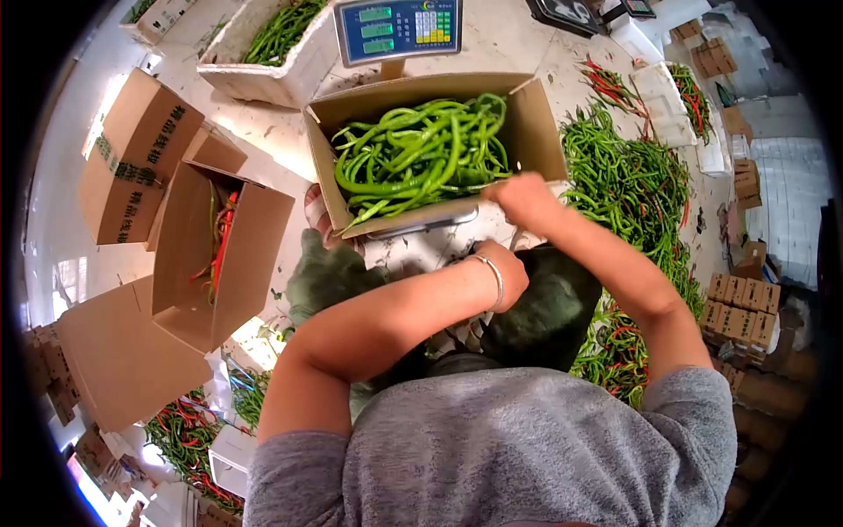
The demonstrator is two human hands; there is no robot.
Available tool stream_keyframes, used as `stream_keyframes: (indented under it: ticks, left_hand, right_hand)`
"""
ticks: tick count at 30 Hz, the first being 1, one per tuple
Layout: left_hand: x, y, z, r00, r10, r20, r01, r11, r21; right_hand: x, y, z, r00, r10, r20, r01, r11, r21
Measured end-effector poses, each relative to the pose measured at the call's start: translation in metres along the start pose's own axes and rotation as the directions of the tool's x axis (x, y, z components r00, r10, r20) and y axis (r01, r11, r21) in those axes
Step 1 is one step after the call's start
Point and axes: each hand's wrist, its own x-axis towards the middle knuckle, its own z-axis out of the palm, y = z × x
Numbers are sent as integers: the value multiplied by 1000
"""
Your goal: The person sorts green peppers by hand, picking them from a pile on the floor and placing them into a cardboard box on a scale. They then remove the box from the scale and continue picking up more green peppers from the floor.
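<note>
An open cardboard box [537, 132] in front of me is filled with long green chili peppers [421, 158]. My right hand [527, 202] is closed at the box's near right corner; what it holds, if anything, is too small to make out. Below it, over my right knee, my left hand [507, 274] with a bracelet at the wrist is curled closed, its fingertips mostly hidden. The box rests on a scale, whose display panel [399, 31] stands lit behind it.
A loose heap of green peppers [623, 184] spreads on the floor at right. At left stands an open carton [184, 281] with a few red peppers, near other cartons [140, 158]. A foam box [237, 79] of green peppers sits at the back left.
</note>
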Motion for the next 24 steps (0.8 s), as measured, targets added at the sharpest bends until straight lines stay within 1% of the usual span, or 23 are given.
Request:
stream_keyframes:
  ticks: [1,3,4,7,8,9,11,13,15,17,18,21,22,23,24]
  left_hand:
    - [0,-2,0,1000,13,23,-12,999,-38]
    - [2,-3,0,998,-24,58,26,999,-41]
    - [3,-3,-1,998,-16,58,17,999,-27]
    - [8,0,4,998,-33,57,32,999,22]
    - [9,1,3,998,-26,63,24,999,28]
    - [8,3,1,997,-18,71,16,999,34]
    - [8,6,-2,997,-6,79,3,999,40]
    - [6,9,-4,997,2,75,-5,999,40]
    - [5,9,-5,998,3,69,-6,999,41]
    - [4,8,-6,998,-8,64,5,999,37]
    - [3,6,-7,998,-7,66,5,1000,29]
    - [3,3,-11,998,-9,69,7,1000,20]
    - [2,4,-13,998,-15,66,13,1000,23]
    - [1,4,-13,998,-21,63,20,999,27]
    - [2,3,-12,999,-18,49,17,1000,25]
  right_hand:
    - [9,10,8,994,56,-91,-53,998,32]
    - [15,6,1,991,44,-129,-38,998,52]
    - [11,6,-3,999,20,-42,-17,997,71]
    - [-4,9,2,998,-63,21,59,985,161]
    - [-5,10,-7,993,-61,100,37,975,220]
    - [-6,16,-12,992,-86,93,46,929,368]
    - [-1,31,-24,986,-142,92,70,838,541]
    - [9,42,-43,983,-79,168,-52,750,659]
    - [16,52,-46,986,87,144,-160,757,633]
    - [26,63,-47,992,98,84,-125,890,438]
    - [32,68,-44,991,74,113,-113,912,394]
    - [55,67,-31,974,-136,180,46,900,432]
    - [61,65,-17,952,-174,252,60,913,404]
    - [66,53,-16,893,-95,440,-63,942,331]
    - [68,47,-11,896,-50,440,-73,963,259]
